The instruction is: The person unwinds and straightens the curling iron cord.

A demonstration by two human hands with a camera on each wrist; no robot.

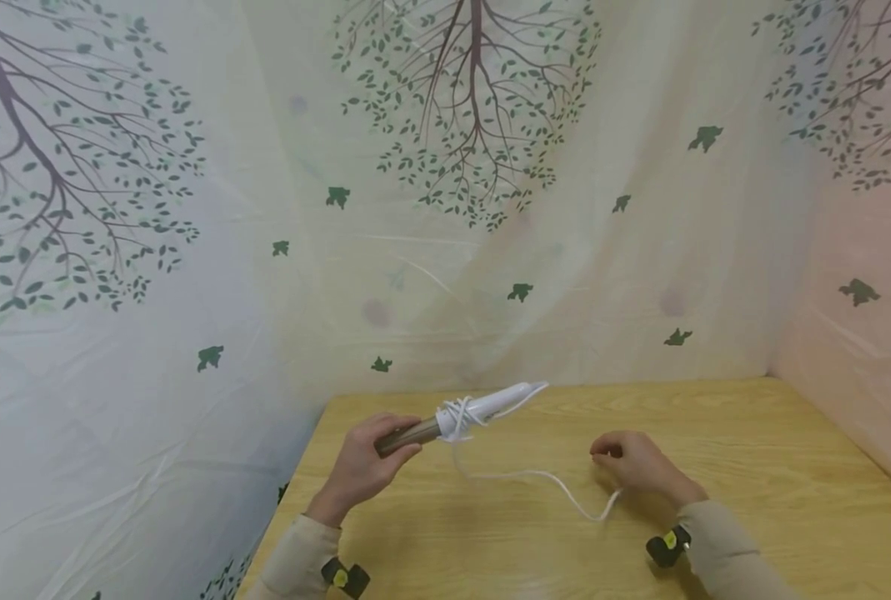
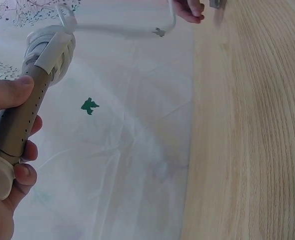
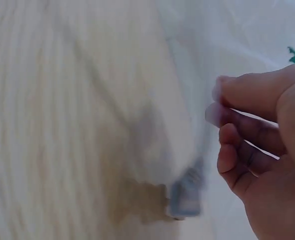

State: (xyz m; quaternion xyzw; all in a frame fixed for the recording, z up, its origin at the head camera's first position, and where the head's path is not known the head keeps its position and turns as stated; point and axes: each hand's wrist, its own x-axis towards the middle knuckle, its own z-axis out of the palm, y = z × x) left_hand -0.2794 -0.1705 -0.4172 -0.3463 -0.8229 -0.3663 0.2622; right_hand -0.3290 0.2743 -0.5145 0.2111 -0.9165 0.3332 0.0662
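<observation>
My left hand (image 1: 366, 458) grips the metallic brown, perforated barrel of a hair styling iron (image 1: 407, 435), which is tilted up to the right above the table. White cord (image 1: 456, 412) is wound round its white handle (image 1: 501, 403). A loose length of the cord trails right and goes out of sight by the lower edge of my right hand (image 1: 643, 467). Loosely curled fingers (image 3: 252, 87) show on that hand, with nothing visible between them. Left of them in the right wrist view is a blurred grey piece, perhaps the plug (image 3: 185, 197).
A wood-grain table (image 1: 505, 542) lies beneath both hands. Fabric walls (image 1: 445, 308) printed with trees and leaves stand behind it and at both sides. Each sleeve bears a small dark device, one at the left wrist (image 1: 345, 577) and one at the right wrist (image 1: 668, 547).
</observation>
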